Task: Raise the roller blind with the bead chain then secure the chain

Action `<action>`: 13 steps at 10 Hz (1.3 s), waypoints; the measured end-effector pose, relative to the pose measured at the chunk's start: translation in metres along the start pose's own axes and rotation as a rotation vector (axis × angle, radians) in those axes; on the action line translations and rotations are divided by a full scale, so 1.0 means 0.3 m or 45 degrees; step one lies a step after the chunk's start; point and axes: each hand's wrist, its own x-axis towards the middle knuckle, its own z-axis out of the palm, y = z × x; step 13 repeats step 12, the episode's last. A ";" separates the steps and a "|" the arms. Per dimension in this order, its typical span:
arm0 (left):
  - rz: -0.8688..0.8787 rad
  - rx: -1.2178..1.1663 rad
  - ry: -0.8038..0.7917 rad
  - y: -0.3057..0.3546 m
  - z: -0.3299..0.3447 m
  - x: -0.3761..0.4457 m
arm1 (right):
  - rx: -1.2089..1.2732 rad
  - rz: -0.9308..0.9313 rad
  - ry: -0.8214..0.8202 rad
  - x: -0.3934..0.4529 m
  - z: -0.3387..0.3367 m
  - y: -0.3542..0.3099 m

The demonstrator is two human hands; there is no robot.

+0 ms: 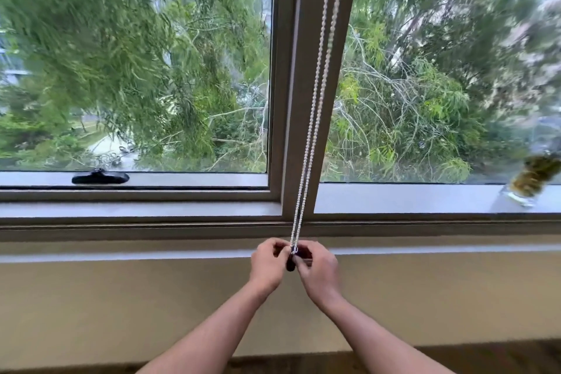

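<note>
bead chain (pixel 315 100) hangs as two taut strands down the window's centre post (pixel 291 70) to a small dark clip (pixel 290 263) below the sill. left hand (pixel 267 264) and right hand (pixel 318 270) both pinch closed around the chain's bottom loop at the clip.

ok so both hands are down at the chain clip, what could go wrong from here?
1. The bead chain loop looks taut; if the left hand or right hand slips, it may spring off the dark clip.
2. Fingers cover the clip, so seating is hard to confirm.
3. A sideways tug could swing the chain towards the jar on the sill.
</note>
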 end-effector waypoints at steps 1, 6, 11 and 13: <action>-0.022 0.034 0.025 0.015 -0.004 -0.007 | -0.026 0.099 -0.010 0.001 0.007 -0.023; -0.062 0.139 -0.021 0.043 -0.043 -0.018 | -0.111 0.359 0.003 -0.034 0.033 -0.086; -0.075 0.371 0.052 0.196 -0.068 -0.191 | -0.111 0.162 -0.217 -0.022 -0.108 -0.167; -0.024 0.415 0.049 0.232 -0.061 -0.240 | -0.158 0.084 -0.271 -0.014 -0.143 -0.168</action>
